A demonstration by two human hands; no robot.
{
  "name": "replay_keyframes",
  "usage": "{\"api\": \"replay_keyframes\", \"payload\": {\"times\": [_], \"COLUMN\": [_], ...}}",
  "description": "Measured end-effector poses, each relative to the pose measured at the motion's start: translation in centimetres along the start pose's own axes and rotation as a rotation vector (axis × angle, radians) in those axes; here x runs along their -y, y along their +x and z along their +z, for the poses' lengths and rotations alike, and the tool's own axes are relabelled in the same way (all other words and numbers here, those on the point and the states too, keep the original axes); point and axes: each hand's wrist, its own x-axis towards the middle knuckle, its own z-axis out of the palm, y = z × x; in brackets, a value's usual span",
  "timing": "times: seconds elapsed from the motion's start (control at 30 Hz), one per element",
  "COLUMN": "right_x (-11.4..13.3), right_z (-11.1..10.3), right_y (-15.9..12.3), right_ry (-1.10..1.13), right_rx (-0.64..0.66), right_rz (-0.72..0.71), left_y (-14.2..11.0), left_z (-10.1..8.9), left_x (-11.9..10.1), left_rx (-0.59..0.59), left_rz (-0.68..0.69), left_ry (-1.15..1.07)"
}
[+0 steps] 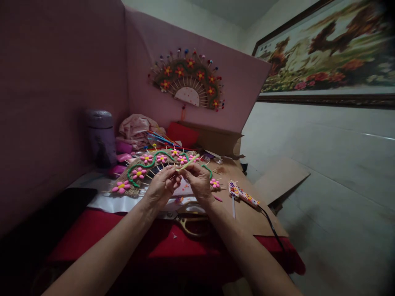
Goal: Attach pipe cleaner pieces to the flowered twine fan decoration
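Both of my hands are raised over the middle of the table, close together. A thin yellow-green pipe cleaner runs between their fingertips, its far end pointing up to the right. My left hand pinches the near end, and my right hand is closed around it farther along. Behind and below them lies a fan-shaped craft piece with pink flowers, a green wavy line and sticks; my hands hide part of it. Gold-handled scissors lie just under my wrists.
A floral glue gun with a black cord rests on cardboard at right. A purple bottle stands at left, near pink cloth and coloured sticks. Another decorated fan hangs on the pink panel.
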Motion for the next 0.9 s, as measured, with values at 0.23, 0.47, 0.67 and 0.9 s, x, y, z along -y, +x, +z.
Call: {"api": "replay_keyframes", "payload": {"times": [0.23,0.47,0.67,0.9], "right_x": [-1.1,-2.8,-2.0,-1.7], "right_z": [0.3,0.4,0.1,0.5], "right_y": [0.1,-1.6,-1.4,-1.6], "right_ry": [-0.249,-0.035,0.238,0.407], "right_rx": [0.004,-0.154,-0.05,-0.055], "right_rz": [-0.239,-0.111,0.073,0.17], "left_y": [0.8,0.5,-0.1,-0.2], "left_z": [-0.9,-1.0,-0.5,-0.5], "left_x": [-0.2,0.1,0.1,0.3], "left_rx": [-0.057,0.024,0.108,0.104], "left_rz": [0.024,0.018,0.055,0.059], "left_ry": [-0.029,0.059,0.184,0.269]}}
